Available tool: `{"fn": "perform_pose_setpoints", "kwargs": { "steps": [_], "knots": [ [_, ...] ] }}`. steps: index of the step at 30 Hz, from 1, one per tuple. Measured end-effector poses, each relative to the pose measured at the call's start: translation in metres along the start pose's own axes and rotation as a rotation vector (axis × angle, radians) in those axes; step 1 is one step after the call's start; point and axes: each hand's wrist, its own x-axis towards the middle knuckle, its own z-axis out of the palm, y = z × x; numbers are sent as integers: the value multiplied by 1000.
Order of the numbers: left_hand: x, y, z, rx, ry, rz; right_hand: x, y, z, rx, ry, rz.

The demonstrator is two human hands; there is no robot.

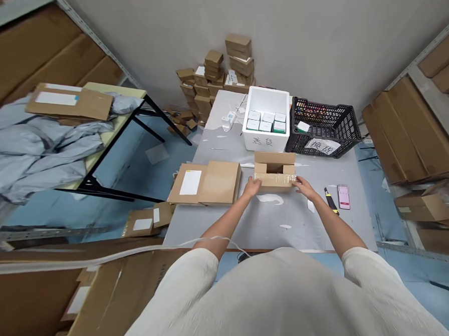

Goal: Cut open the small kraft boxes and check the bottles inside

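A small cardboard box (275,181) stands on the grey table in front of me, with its top flaps raised and clear tape along its near flap. My left hand (252,186) grips the near left corner of this box. At the opposite near corner, the fingers of my right hand (305,186) hold the taped flap's right end. What lies inside the box is mostly hidden. Right of my right hand are a yellow-and-black utility knife (331,201) and a phone (344,197) with a lit screen.
Behind the box are a white foam bin (265,142) holding several small white-topped boxes and a black plastic crate (324,135). Flat cardboard parcels (219,183) lie at left on the table (266,230). Grey bags (41,143) cover a side table; stacked boxes (239,61) stand by the wall.
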Motion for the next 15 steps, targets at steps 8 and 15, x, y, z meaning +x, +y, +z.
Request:
{"fn": "perform_pose_setpoints", "kwargs": {
  "steps": [8, 15],
  "knots": [
    [-34, -18, -4, -97, -5, 181, -60, -17, 23, 30, 59, -66],
    [-95, -9, 2, -176, 23, 318, -90, -12, 6, -60, 146, -223]
  ]
}}
